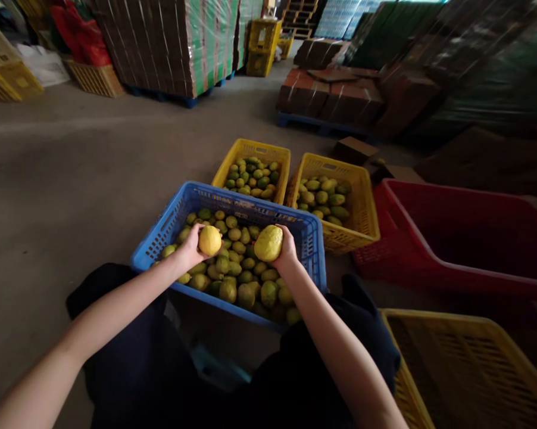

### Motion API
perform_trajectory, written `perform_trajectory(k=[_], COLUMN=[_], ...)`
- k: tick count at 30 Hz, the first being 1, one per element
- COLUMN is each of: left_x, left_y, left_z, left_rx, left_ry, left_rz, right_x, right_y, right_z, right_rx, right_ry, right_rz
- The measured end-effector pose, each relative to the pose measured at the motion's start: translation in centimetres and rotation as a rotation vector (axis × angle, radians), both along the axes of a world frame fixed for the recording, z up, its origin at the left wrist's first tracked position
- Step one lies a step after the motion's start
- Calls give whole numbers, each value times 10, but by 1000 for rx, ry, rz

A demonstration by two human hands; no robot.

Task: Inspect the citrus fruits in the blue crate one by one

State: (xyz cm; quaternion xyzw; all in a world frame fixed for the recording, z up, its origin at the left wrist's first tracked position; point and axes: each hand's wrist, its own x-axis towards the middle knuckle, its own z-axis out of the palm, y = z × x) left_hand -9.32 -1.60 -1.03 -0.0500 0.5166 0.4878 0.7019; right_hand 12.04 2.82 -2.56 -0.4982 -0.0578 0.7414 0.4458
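My left hand (192,245) is closed round a smooth, rounded yellow lemon (210,241). In my right hand (287,249) is a larger, bumpy, yellow-green lemon (269,243), gripped from its right side. Both hands are above a blue plastic crate (311,229) that stands between my knees. Many green and yellow lemons (228,290) lie loose in it, below and around the hands. My fingers are partly hidden behind the two fruits.
Beyond the blue crate stand a yellow crate (287,161) and another yellow crate (364,202), both holding similar fruit. A large red bin (384,238) is on the right. Near my right knee sits a yellow crate (438,316). Wrapped stacks (161,47) on pallets are farther back.
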Motion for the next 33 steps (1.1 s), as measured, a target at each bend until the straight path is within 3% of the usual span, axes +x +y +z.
perform_trajectory(k=[18, 27, 33], left_x=[-28, -20, -6], left_y=[-20, -19, -14], left_z=[3, 6, 10], left_rx=[-39, -27, -30], left_ry=[8, -10, 7], left_rz=[64, 40, 14], right_x=[2, 1, -4], right_y=[6, 10, 5], right_z=[-6, -21, -7], right_rx=[-98, 7, 20], right_ry=[-93, -68, -78], right_rz=[38, -47, -58])
